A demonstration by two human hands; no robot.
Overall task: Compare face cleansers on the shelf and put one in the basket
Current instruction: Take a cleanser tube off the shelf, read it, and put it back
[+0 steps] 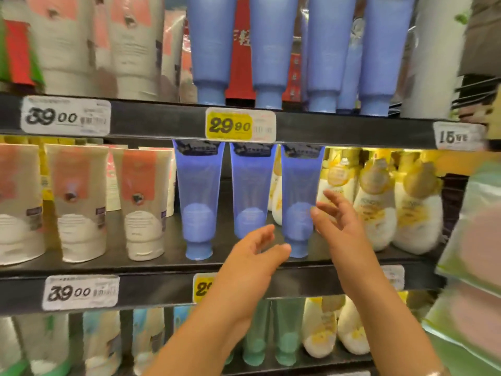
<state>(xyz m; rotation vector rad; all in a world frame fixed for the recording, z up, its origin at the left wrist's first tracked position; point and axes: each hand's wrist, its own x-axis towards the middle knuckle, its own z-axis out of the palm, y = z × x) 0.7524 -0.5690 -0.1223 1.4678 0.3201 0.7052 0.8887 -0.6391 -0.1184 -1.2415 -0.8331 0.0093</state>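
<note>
From the head camera, you face a black shelf (151,263) stocked with face cleansers, and both your hands are raised toward its middle tier. Your left hand (250,263) is spread loosely, fingers relaxed and holding nothing, just below and in front of the middle blue tube (249,189). Your right hand (339,229) is also spread wide with nothing in it, its fingertips just beside the right blue tube (298,196); whether they touch it you cannot tell through the blur. A third, left blue tube (198,196) stands cap-down beside those two. To the left of them stand white tubes with orange labels (138,196), and to the right cream and gold bottles (375,207). A yellow price tag (230,126) reading 29.90 sits on the shelf edge above the blue tubes, and white tags marked 39.00 (65,116) sit further left. Larger blue tubes (210,50) fill the tier above. The basket is out of sight.
</note>
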